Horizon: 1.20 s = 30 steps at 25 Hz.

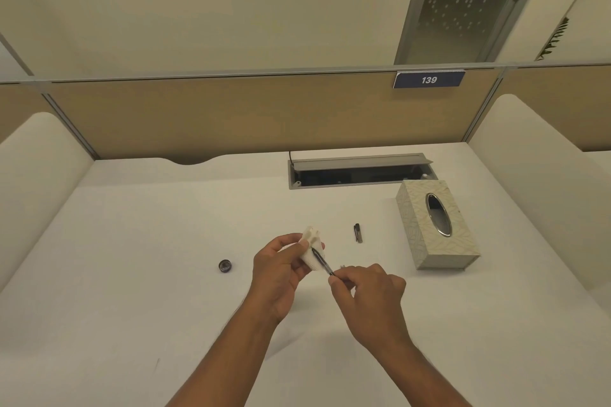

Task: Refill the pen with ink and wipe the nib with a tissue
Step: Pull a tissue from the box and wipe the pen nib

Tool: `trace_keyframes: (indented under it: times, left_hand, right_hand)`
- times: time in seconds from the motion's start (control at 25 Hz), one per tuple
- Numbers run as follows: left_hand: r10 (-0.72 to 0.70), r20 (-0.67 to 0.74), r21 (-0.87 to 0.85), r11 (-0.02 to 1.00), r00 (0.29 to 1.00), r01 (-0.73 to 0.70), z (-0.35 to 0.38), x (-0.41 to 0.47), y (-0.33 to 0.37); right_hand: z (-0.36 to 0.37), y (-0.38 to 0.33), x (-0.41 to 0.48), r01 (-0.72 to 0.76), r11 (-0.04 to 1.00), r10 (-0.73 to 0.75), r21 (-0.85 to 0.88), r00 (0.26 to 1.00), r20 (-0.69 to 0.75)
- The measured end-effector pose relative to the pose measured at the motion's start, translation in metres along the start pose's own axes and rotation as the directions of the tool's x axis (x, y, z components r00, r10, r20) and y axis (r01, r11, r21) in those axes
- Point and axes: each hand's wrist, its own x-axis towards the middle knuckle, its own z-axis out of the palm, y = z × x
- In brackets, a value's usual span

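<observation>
My left hand (281, 269) holds a crumpled white tissue (312, 249) above the white desk. My right hand (367, 294) pinches the rear of a dark pen (323, 264), whose front end is pressed into the tissue, so the nib is hidden. The pen's dark cap (358, 233) lies on the desk beyond my hands. A small round dark lid or ink bottle (225, 265) sits on the desk to the left of my left hand; I cannot tell which it is.
A patterned tissue box (436, 225) with an oval opening stands to the right. Behind it, an open cable tray (360, 172) is set into the desk (132, 274). Beige partition panels enclose the back and both sides.
</observation>
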Motion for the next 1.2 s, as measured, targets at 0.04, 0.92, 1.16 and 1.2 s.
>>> trace_keyframes:
  times: [0.04,0.92,1.16,1.2]
  left_hand:
    - [0.014,-0.011,0.013,1.000,1.000,-0.014,-0.002,0.001,0.002]
    - [-0.136,0.325,-0.169,0.965,0.936,0.199,-0.025,-0.009,0.013]
    - [-0.091,0.348,-0.108,0.985,0.933,0.136,-0.024,-0.012,0.015]
    - [-0.089,0.317,-0.094,0.988,0.944,0.124,-0.023,-0.012,0.014]
  right_hand:
    - [-0.002,0.001,-0.003,-0.003,1.000,0.003,0.030,1.000,-0.002]
    - [-0.002,-0.008,0.006,-0.053,0.995,0.046,0.088,0.996,0.078]
    - [-0.008,-0.014,0.006,-0.072,0.989,0.057,0.131,0.992,0.116]
    - [-0.008,-0.015,0.005,-0.066,0.989,0.050,0.131,0.991,0.124]
